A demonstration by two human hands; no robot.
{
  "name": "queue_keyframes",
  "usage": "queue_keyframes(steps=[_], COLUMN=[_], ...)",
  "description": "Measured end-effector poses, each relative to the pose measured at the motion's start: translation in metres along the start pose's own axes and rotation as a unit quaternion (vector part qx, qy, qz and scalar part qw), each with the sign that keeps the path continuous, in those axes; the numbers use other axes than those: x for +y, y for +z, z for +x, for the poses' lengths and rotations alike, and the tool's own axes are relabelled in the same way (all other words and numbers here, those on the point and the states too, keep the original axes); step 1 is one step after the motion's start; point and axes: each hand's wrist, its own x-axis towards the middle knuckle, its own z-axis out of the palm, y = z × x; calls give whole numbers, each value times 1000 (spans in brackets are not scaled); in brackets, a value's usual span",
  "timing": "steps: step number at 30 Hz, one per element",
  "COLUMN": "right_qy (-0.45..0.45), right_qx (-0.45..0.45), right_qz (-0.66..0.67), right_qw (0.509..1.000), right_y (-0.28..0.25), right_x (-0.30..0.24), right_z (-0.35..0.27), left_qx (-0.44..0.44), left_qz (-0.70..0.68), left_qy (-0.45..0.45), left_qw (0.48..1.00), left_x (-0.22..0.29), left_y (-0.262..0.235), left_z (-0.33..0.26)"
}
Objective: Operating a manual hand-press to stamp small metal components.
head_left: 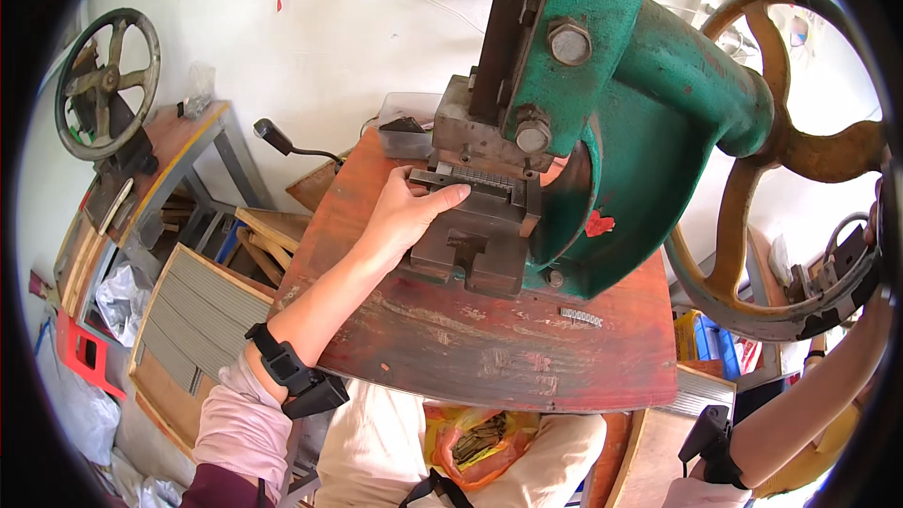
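A green hand press [649,122] stands on a worn reddish wooden table, its steel ram block [480,127] just above a dark die on the bed. My left hand [414,205] pinches a dark flat metal bar [461,181] at the die, thumb along the near side and fingers at its left end. A row of small silvery metal teeth [480,175] shows beneath the ram. At the right edge of the picture my right hand [877,226], partly cut off and in shadow, grips the rim of the press's large brown handwheel [734,235].
A short toothed metal strip [580,317] lies on the wooden table [442,348]. Behind the press stands a clear plastic box [404,143]. A bag of brass-coloured pieces [484,447] rests between my legs. Trays of grey strips [202,320] and another wheeled press [108,80] are at left.
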Motion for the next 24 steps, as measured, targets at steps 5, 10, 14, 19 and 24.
queue_keyframes(steps=[5,10,14,19,24], right_qy=[-7,-114,-64,-33,-126], right_qx=[205,280,78,-43,26], right_qz=[-42,111,-3,-177,-386], right_qw=[978,947,995,983,914], right_y=[59,110,26,0,19], right_x=[38,115,101,7,-23], right_z=[-65,-123,-79,4,75], left_qx=[26,-37,-18,43,28], left_qz=[31,8,4,109,358], left_qy=[-17,4,17,47,214], left_qw=[999,999,1000,992,908], left_x=[-4,-5,-8,-5,12], left_y=[1,-4,-4,-3,-11], left_z=[1,5,7,5,-6])
